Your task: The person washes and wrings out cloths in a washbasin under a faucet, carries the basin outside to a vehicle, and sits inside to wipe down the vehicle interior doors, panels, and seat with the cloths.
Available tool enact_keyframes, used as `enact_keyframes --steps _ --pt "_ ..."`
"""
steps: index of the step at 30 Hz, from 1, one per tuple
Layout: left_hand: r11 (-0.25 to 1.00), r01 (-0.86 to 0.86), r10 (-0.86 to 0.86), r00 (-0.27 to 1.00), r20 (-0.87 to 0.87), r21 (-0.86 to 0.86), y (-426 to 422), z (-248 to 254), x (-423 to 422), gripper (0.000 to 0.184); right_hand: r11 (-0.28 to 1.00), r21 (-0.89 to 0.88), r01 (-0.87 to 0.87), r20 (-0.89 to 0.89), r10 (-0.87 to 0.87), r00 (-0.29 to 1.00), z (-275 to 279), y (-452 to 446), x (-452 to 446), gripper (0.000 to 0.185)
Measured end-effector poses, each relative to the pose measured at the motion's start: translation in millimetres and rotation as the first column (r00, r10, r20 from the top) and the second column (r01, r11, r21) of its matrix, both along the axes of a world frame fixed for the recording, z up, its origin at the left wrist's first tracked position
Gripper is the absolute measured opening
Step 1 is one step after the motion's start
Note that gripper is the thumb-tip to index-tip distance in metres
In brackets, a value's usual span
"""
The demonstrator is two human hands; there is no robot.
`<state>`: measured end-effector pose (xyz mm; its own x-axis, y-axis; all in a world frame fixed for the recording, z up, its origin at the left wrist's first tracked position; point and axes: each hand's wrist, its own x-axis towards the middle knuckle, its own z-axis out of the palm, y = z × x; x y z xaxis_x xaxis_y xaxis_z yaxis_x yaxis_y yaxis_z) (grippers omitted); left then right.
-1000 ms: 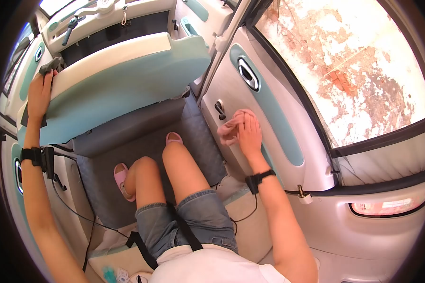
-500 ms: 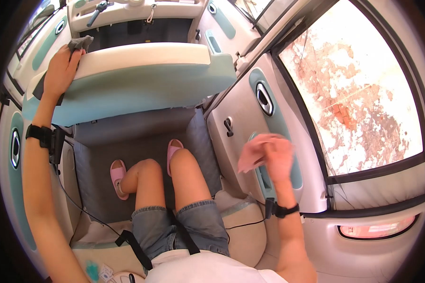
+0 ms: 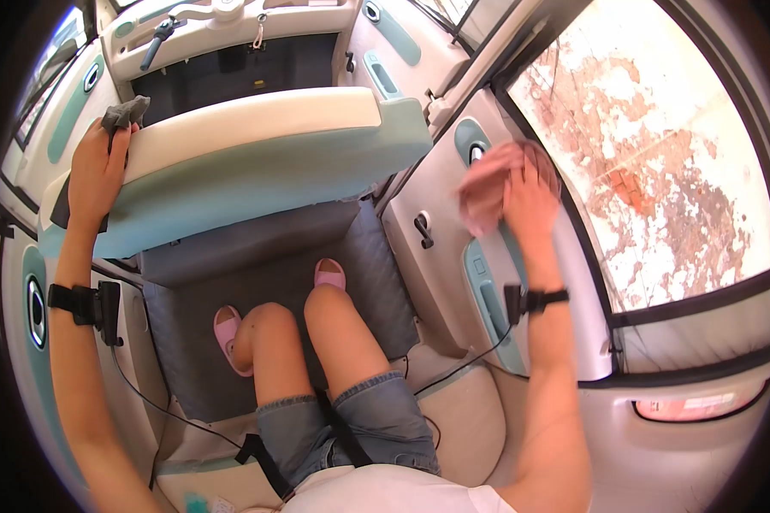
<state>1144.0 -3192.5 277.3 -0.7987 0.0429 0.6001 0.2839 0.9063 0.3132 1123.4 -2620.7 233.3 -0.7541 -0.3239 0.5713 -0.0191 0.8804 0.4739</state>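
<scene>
A dark grey cloth (image 3: 126, 112) is gripped in my left hand (image 3: 97, 175), which rests on the left end of the front seat's backrest (image 3: 257, 115), cream on top and light blue behind. My right hand (image 3: 532, 201) has its fingers pressed on a pink cloth (image 3: 492, 184), slightly blurred, against the upper part of the right door panel (image 3: 441, 205). The cloth partly covers the chrome door handle (image 3: 476, 154) and reaches the lower window frame.
A black window crank (image 3: 423, 231) and a light blue armrest recess (image 3: 488, 299) sit on the right door. Cables run from both wrist straps. Handlebars (image 3: 161, 38) are at the front, and a grey floor mat (image 3: 197, 376) lies under my feet.
My right hand has moved the pink cloth from beside the window crank, past the armrest, up to the door handle and window edge. My left hand stays on the backrest with the grey cloth.
</scene>
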Motion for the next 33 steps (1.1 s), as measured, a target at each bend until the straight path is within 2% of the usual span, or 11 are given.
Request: enact_keyframes --steps 4,7,11,16,17,18,19,20,23,26,33 --pt "1.000 -0.016 0.015 0.999 0.050 0.024 2 6 2 0.028 0.980 -0.141 -0.143 0.284 0.178 0.942 31 15 -8 0.033" --pt "0.999 0.009 -0.011 0.998 -0.063 -0.034 5 5 3 0.027 0.995 -0.081 -0.061 0.464 0.092 0.881 89 13 54 0.033" --pt "0.999 0.024 -0.026 0.996 -0.083 -0.026 10 9 7 0.026 0.996 -0.040 -0.076 0.339 0.085 0.937 176 7 164 0.024" --pt "0.998 0.032 -0.038 0.994 -0.098 -0.058 6 7 5 0.026 0.900 0.414 0.134 -0.088 -0.107 0.990 226 -16 249 0.019" --pt "0.999 0.025 -0.029 0.995 -0.100 -0.048 7 6 6 0.026 0.995 0.052 0.080 0.058 -0.083 0.995 211 -10 250 0.022" --pt "0.998 0.038 -0.042 0.994 -0.106 -0.042 7 6 6 0.026 0.958 0.250 0.142 0.139 -0.181 0.974 189 -10 261 0.029" --pt "0.998 0.018 -0.023 0.996 -0.087 -0.052 6 6 5 0.026 0.959 0.187 0.214 0.160 -0.244 0.956 127 69 267 0.038" --pt "0.998 -0.006 0.002 0.998 -0.068 -0.061 6 5 5 0.027 0.880 0.434 0.194 0.098 -0.261 0.960 106 53 262 0.039" --pt "0.998 0.010 -0.013 0.999 -0.043 -0.057 7 8 7 0.027 0.984 0.168 0.053 0.193 -0.086 0.977 45 69 242 0.029" --pt "0.998 -0.014 0.013 1.000 -0.023 -0.067 3 3 1 0.027 0.981 0.169 0.100 0.071 -0.113 0.991 26 70 209 0.030" --pt "0.999 -0.008 0.008 1.000 -0.005 -0.041 2 0 0 0.027 0.998 0.066 -0.001 0.255 -0.016 0.967 18 35 108 0.040"
